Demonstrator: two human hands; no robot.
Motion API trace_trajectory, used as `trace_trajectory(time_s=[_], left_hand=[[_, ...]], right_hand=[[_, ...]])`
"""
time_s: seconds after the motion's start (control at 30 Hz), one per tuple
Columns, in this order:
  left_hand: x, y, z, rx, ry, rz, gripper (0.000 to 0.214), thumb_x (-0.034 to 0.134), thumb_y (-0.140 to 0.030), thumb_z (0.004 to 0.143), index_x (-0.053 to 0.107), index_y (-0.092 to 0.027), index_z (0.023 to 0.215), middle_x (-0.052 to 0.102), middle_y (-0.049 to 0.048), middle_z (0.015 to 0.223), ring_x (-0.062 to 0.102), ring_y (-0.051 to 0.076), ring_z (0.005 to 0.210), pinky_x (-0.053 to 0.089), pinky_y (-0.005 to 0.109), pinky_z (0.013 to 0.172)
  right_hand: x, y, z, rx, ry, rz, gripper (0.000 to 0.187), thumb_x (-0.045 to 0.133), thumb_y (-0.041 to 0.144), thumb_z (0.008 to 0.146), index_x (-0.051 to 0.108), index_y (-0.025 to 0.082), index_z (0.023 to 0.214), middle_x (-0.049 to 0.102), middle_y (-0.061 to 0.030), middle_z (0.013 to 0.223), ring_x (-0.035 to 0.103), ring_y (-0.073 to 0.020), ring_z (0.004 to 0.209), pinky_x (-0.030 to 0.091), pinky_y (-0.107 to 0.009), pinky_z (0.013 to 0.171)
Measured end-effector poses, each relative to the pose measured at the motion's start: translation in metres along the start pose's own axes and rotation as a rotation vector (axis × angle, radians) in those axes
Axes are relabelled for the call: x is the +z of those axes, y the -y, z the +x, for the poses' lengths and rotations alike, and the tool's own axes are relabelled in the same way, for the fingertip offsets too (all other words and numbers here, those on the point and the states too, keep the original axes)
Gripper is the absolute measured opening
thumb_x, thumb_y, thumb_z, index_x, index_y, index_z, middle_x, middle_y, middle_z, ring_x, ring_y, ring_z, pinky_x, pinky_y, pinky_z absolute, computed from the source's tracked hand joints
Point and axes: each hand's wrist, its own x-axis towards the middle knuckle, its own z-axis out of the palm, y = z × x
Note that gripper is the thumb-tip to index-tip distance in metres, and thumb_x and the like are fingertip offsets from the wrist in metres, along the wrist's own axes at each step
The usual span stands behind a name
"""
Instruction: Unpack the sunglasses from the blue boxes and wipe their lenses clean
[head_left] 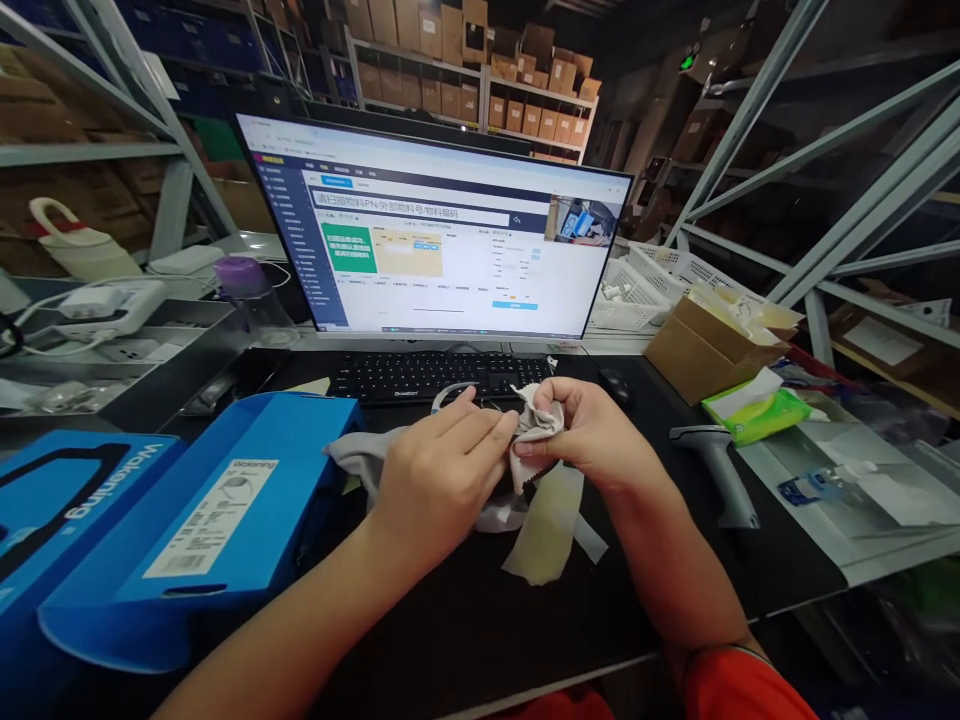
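- Closest of the loose things to the camera, a blue box (289, 480) with a white label slants across the lower left; another blue box (67, 500) sits beyond it at the left edge.
- Left of centre, a grey piece (364, 455) pokes out from under my left hand.
- My left hand (442, 465) is at centre, back upward, fingers close together and pointing right; I cannot tell whether they grip anything, since their undersides are hidden.
- Just right of those fingertips, at the frame's centre, is the crumpled cloth (538, 420), bunched, its longer run roughly up and down the frame.
- Below it, a yellowish strip (549, 535) lies on the dark desktop.
- My right hand (589, 430) has thumb and forefinger pinched on the cloth from the right, so it is the nearer hand; the cloth lies leftward of my palm, between both hands.
- Farther right, a scanner (724, 475) rests well apart from my fingers.
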Motion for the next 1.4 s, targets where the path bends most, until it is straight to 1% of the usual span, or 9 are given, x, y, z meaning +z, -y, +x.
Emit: trace_trajectory(time_s=[0.3,0.5,0.6,0.8,0.87,0.97,1.03,1.17,1.4], left_hand=[[-0.020,0.012,0.001,-0.111,-0.028,-0.219,0.033,0.072,-0.008,0.079,0.070,-0.022,0.109,0.076,0.0010,0.097,0.070,0.017,0.084,0.056,0.044,0.101],[-0.021,0.015,0.003,-0.162,0.005,-0.235,0.034,0.072,-0.008,0.077,0.071,-0.024,0.107,0.076,0.0008,0.096,0.069,0.018,0.085,0.057,0.045,0.097],[-0.011,0.012,0.001,-0.085,0.026,-0.185,0.036,0.072,-0.005,0.076,0.069,-0.021,0.109,0.076,0.0024,0.096,0.069,0.017,0.083,0.056,0.044,0.099],[-0.002,0.015,-0.003,-0.037,0.065,-0.139,0.034,0.071,-0.006,0.077,0.067,-0.022,0.108,0.076,0.0024,0.097,0.069,0.018,0.086,0.056,0.045,0.098],[-0.006,0.018,-0.003,-0.081,0.024,-0.173,0.038,0.073,-0.007,0.077,0.067,-0.025,0.109,0.076,0.0007,0.098,0.070,0.017,0.085,0.056,0.045,0.099],[-0.014,0.018,-0.002,-0.136,0.029,-0.232,0.035,0.074,-0.010,0.076,0.069,-0.026,0.107,0.077,-0.0008,0.096,0.070,0.016,0.083,0.057,0.044,0.099],[-0.017,0.015,-0.001,-0.166,0.035,-0.250,0.031,0.074,-0.012,0.076,0.070,-0.025,0.103,0.077,-0.0006,0.094,0.070,0.015,0.081,0.058,0.042,0.097],[-0.017,0.009,0.003,-0.215,-0.003,-0.222,0.027,0.073,-0.012,0.075,0.072,-0.024,0.099,0.077,-0.0008,0.088,0.070,0.015,0.079,0.058,0.041,0.097],[-0.014,0.013,0.005,-0.227,-0.061,-0.184,0.021,0.073,-0.012,0.074,0.075,-0.020,0.093,0.078,0.0007,0.085,0.071,0.015,0.074,0.059,0.040,0.097]], right_hand=[[-0.022,0.003,0.004,-0.051,0.160,-0.033,0.060,0.095,0.019,0.042,0.038,0.019,0.058,0.055,0.0078,0.057,0.052,-0.0076,0.053,0.046,-0.019,0.049],[-0.046,0.010,0.006,-0.070,0.305,-0.285,0.054,0.091,0.028,0.050,0.037,0.021,0.056,0.045,0.0086,0.055,0.043,-0.0080,0.053,0.035,-0.019,0.048],[-0.035,0.007,0.003,-0.179,0.235,-0.573,0.049,0.085,0.028,0.060,0.037,0.020,0.055,0.043,0.0071,0.056,0.040,-0.0089,0.056,0.027,-0.021,0.051],[0.007,-0.007,-0.009,-0.462,-0.096,-0.998,0.039,0.076,0.023,0.072,0.038,0.021,0.062,0.041,0.0079,0.057,0.030,-0.0100,0.056,0.018,-0.026,0.056],[0.003,-0.002,-0.010,-0.458,0.007,-0.954,0.037,0.076,0.021,0.072,0.039,0.022,0.069,0.043,0.0092,0.060,0.033,-0.0095,0.056,0.019,-0.025,0.055],[-0.021,0.013,-0.009,-0.427,0.347,-0.877,0.041,0.080,0.018,0.067,0.040,0.023,0.077,0.044,0.0110,0.065,0.037,-0.0084,0.057,0.024,-0.022,0.055],[-0.040,0.022,-0.008,-0.411,0.471,-0.846,0.043,0.081,0.016,0.065,0.041,0.023,0.078,0.044,0.0105,0.068,0.038,-0.0083,0.059,0.026,-0.021,0.056],[-0.060,0.026,-0.006,-0.350,0.489,-0.664,0.038,0.080,0.019,0.068,0.043,0.021,0.073,0.046,0.0084,0.069,0.040,-0.0093,0.062,0.031,-0.021,0.057],[-0.050,0.018,-0.001,-0.221,0.334,-0.326,0.056,0.092,0.029,0.056,0.037,0.021,0.063,0.047,0.0081,0.063,0.040,-0.0080,0.056,0.033,-0.020,0.051]])
